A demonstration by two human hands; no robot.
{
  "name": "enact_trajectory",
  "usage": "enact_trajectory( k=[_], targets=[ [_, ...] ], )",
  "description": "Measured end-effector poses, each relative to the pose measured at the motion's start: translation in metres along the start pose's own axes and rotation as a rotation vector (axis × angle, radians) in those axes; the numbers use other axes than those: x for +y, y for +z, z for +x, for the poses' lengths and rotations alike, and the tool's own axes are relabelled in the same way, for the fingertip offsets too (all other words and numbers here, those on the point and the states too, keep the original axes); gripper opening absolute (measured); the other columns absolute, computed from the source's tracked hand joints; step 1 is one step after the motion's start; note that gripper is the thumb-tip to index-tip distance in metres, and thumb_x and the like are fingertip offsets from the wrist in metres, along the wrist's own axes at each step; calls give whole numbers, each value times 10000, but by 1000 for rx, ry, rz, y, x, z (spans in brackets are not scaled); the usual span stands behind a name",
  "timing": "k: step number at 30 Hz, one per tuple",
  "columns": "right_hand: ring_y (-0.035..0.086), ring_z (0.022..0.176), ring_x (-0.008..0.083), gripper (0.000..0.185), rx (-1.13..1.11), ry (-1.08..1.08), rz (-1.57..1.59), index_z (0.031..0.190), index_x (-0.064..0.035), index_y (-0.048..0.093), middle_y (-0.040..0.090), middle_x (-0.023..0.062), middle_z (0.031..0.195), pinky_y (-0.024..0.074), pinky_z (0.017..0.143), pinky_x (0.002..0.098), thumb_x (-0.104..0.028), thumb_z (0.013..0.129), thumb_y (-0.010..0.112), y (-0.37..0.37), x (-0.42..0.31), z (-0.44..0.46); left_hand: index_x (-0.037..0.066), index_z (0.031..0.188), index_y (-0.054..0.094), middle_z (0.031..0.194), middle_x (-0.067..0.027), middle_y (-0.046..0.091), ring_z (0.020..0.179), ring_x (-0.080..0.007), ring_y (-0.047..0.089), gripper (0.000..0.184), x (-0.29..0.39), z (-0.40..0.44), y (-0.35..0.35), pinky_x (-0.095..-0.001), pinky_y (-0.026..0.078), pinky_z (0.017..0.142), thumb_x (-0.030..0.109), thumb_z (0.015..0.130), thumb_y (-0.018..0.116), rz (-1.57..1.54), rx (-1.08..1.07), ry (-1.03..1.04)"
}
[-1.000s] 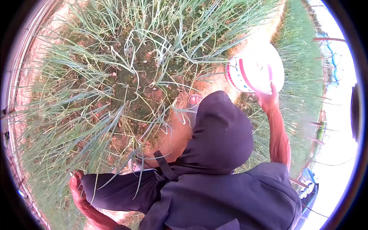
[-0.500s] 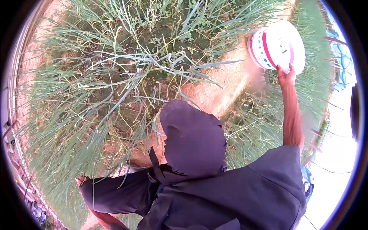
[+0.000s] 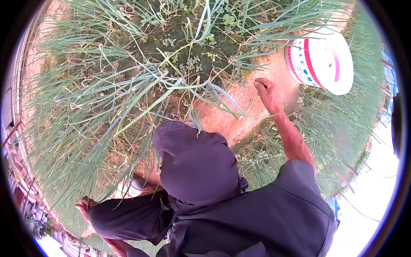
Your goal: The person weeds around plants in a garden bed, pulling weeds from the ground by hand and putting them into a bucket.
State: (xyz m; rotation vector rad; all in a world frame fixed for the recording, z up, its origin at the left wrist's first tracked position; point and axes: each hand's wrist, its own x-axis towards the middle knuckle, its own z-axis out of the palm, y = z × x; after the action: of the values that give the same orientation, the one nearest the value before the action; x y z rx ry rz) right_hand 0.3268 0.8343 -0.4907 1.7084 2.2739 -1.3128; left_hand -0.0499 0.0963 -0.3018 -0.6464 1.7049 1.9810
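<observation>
The white bucket (image 3: 295, 63) with red bands and blue lettering stands tilted in view on the soil path at the upper right. My right hand (image 3: 268, 94) hangs over the bare soil to the left of the bucket, apart from it. Its fingers are curled in and nothing shows in them. Beside the dark-clad knee at the lower left is my left hand (image 3: 85, 206), its fingers bent and partly hidden by long leaves. What it holds, if anything, I cannot make out. Onion-like green plants (image 3: 107, 103) with long thin leaves spread in front of both hands.
A dark cap (image 3: 197, 162) and dark shirt (image 3: 257, 218) fill the lower middle. Bare reddish soil (image 3: 227, 115) runs diagonally between the plant rows. Low weeds (image 3: 192, 64) grow among the plants. More green rows (image 3: 364, 77) lie beyond the bucket.
My right hand has let go of the bucket's rim and moved left over the soil, its fingers curled. The bucket and the plants have shifted in view. My left hand stays near the knee.
</observation>
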Motion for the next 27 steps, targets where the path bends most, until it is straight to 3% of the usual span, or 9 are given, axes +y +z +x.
enact_trajectory(
  k=[2,5,8,9,12,16,18,20,27],
  targets=[
    [634,817,296,259,21,-394,-431,1102,-92,635,634,126,976,531,730,362,-182,859,626,39,-4,20,95,727,413,661,-2,376,541,-110,331,518,-14,-20,51,-296,306,486,554,967,392,-121,365,133],
    [607,904,359,245,20,-519,-439,1075,-145,643,610,158,998,515,771,417,-158,831,631,72,-13,35,90,721,406,705,-9,379,570,-116,356,507,-3,-22,45,-296,319,508,534,965,421,138,-588,14],
    [609,904,351,206,-150,-493,-654,1023,-145,636,610,138,949,512,736,430,-136,816,631,70,-12,47,97,717,410,719,-1,374,566,-117,357,480,-19,-4,49,-294,316,506,506,963,456,77,-605,26],
    [621,851,354,172,-127,-533,-631,967,-151,626,612,130,918,511,693,429,-121,798,629,72,-9,49,111,721,421,684,12,368,532,-112,334,446,-33,-5,58,-291,298,477,481,964,477,-89,-348,89],
    [658,804,365,125,-245,-564,-742,936,-129,604,674,139,873,520,678,469,-160,815,613,72,-2,68,110,746,404,627,12,365,481,-110,337,429,-29,20,77,-283,326,450,470,962,489,8,-527,153],
    [670,745,348,167,-312,-665,-1051,936,-33,549,664,169,778,526,638,461,-146,817,580,75,-16,76,122,709,371,629,22,292,479,-103,285,446,-5,3,153,-267,291,456,468,978,457,91,29,223],
    [675,734,320,207,-270,-731,-1065,938,-10,547,664,164,773,526,603,434,-157,799,590,72,-23,71,128,713,346,633,28,246,511,-95,219,433,22,7,162,-255,243,473,443,999,426,129,-265,329],
    [676,733,312,225,-262,-707,-1127,949,-14,550,659,154,764,523,590,421,-158,786,603,75,-25,70,129,707,333,631,31,250,508,-91,219,425,34,-11,225,-248,248,475,412,1015,407,204,-2,468],
    [667,780,350,277,-286,-651,-1154,847,-22,604,660,202,800,509,659,453,-266,732,665,75,-33,68,133,716,339,621,31,277,504,-83,272,423,18,-17,295,-238,279,482,422,1021,388,196,-217,433]
  ],
)
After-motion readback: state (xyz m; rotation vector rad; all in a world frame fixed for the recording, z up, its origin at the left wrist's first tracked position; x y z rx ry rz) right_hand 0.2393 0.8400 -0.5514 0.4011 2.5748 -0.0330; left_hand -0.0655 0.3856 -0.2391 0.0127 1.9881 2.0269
